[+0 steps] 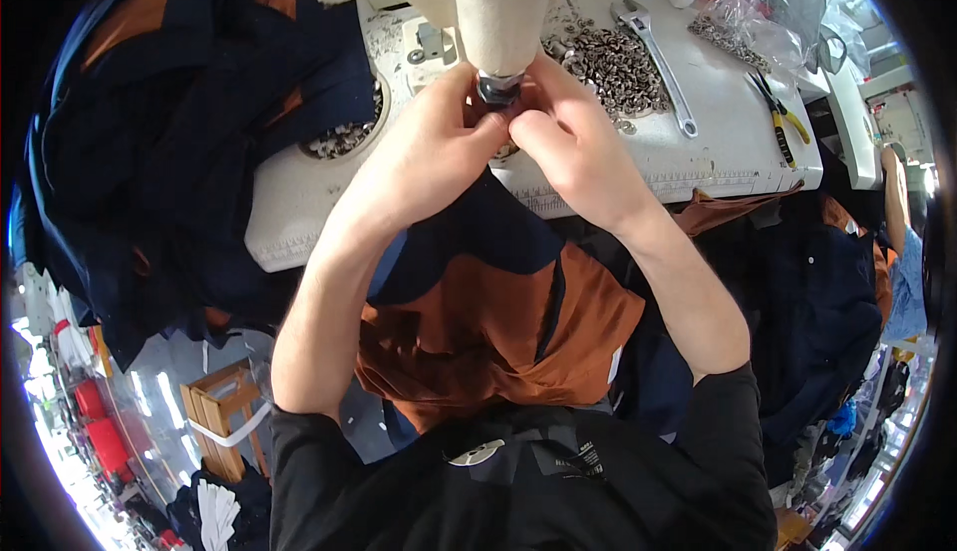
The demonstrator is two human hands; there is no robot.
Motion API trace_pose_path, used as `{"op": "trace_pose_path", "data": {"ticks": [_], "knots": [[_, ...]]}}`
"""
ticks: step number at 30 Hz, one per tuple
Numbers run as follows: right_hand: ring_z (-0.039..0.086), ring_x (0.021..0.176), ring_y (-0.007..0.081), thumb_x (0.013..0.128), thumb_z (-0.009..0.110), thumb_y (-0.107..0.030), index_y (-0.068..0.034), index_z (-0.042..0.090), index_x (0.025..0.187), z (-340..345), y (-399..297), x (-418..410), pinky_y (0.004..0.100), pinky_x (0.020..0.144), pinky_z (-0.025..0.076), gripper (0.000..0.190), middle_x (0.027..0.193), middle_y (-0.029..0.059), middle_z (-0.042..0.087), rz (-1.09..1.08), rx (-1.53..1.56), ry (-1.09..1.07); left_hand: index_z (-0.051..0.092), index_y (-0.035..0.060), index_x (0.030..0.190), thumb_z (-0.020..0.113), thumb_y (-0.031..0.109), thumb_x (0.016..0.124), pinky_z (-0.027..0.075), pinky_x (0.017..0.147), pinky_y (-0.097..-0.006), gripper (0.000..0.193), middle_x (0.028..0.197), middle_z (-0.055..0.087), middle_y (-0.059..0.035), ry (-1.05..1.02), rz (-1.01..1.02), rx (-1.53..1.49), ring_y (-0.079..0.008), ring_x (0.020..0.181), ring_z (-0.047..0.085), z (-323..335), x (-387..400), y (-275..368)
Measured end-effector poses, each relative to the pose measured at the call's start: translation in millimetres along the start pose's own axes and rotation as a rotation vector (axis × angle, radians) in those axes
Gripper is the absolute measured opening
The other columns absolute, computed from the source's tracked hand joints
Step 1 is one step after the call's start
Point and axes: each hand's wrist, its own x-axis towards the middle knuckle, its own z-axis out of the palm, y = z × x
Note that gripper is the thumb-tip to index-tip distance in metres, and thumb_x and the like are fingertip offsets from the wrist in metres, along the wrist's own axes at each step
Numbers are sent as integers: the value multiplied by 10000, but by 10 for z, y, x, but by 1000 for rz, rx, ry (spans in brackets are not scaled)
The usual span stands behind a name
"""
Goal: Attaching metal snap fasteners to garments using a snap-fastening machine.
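A navy and rust-orange garment (pixel 493 319) drapes from the table edge over the person's lap. Its navy end runs up beneath both hands, under the head of a snap-fastening press (pixel 497 20). My left hand (pixel 437 151) grips this end from the left, thumb beside the press's dark metal die (pixel 499 89). From the right, my right hand (pixel 583 144) pinches the same end, its thumb and curled fingers almost meeting the left thumb. The fingertips behind the die are partly hidden, as is the fabric between them.
Loose metal snap parts (pixel 609 65) lie right of the press beside an adjustable wrench (pixel 658 65). Yellow-handled pliers (pixel 780 117) rest farther right. A round tray (pixel 340 140) holds more parts at left, partly under piled navy garments (pixel 149 140). A wooden stool (pixel 220 409) stands below left.
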Motion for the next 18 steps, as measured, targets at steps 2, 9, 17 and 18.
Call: {"op": "trace_pose_path", "data": {"ticks": [2,9,17,18], "knots": [[491,757,66,843,518,-116,14,525,1108,22,-60,4,220,657,399,295,884,25,575,14,-11,35,549,-48,1040,533,103,836,465,722,-282,254,850,620,-123,20,42,35,-148,807,585,12,3,62],[582,745,120,822,565,-148,37,560,989,220,-74,83,280,649,462,249,851,104,626,-11,-261,269,512,-46,1126,466,19,846,448,827,-260,291,996,603,-97,70,26,-118,-138,926,551,44,-85,59],[506,659,69,868,522,-102,-53,487,1213,-15,165,-110,210,556,411,350,783,6,526,-18,287,87,517,-56,1079,540,70,829,464,617,-266,280,814,627,-100,239,6,106,-110,687,575,217,-72,142],[482,634,44,881,508,-91,-79,449,1259,-113,177,-165,185,526,393,383,800,-11,513,6,293,70,520,-55,1055,547,92,836,447,588,-258,266,778,624,-86,228,-86,97,-96,654,555,231,-70,200]]}}
